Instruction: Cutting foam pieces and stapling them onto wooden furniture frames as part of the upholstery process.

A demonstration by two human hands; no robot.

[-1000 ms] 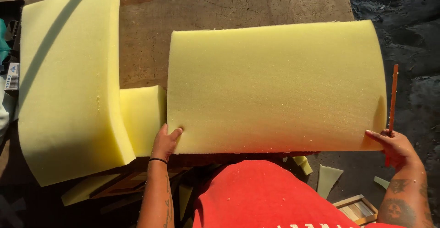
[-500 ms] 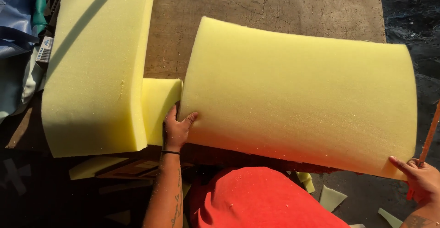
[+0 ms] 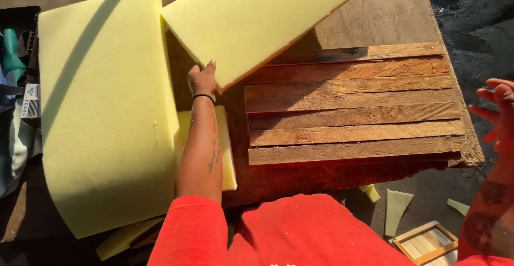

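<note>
My left hand (image 3: 202, 80) grips the near corner of a thick yellow foam sheet (image 3: 251, 17), which is lifted and tilted away over the back of the table. Under where it lay, a panel of wooden slats (image 3: 348, 105) rests on the worn wooden table (image 3: 385, 14). My right hand (image 3: 495, 113) hangs free at the table's right edge, fingers spread, holding nothing. A larger yellow foam slab (image 3: 104, 111) lies on the left, and a smaller foam piece (image 3: 227, 148) lies under my left forearm.
Bags and a green object (image 3: 13, 52) sit at the far left. Foam scraps (image 3: 396, 207) and a small wooden frame (image 3: 425, 242) lie on the dark ground below the table's near edge. Dark rough ground (image 3: 476, 14) lies to the right.
The foam sheet has been lifted and swung away to the back left, uncovering the wooden slat panel. My right hand let go of the sheet's corner and now has its fingers spread.
</note>
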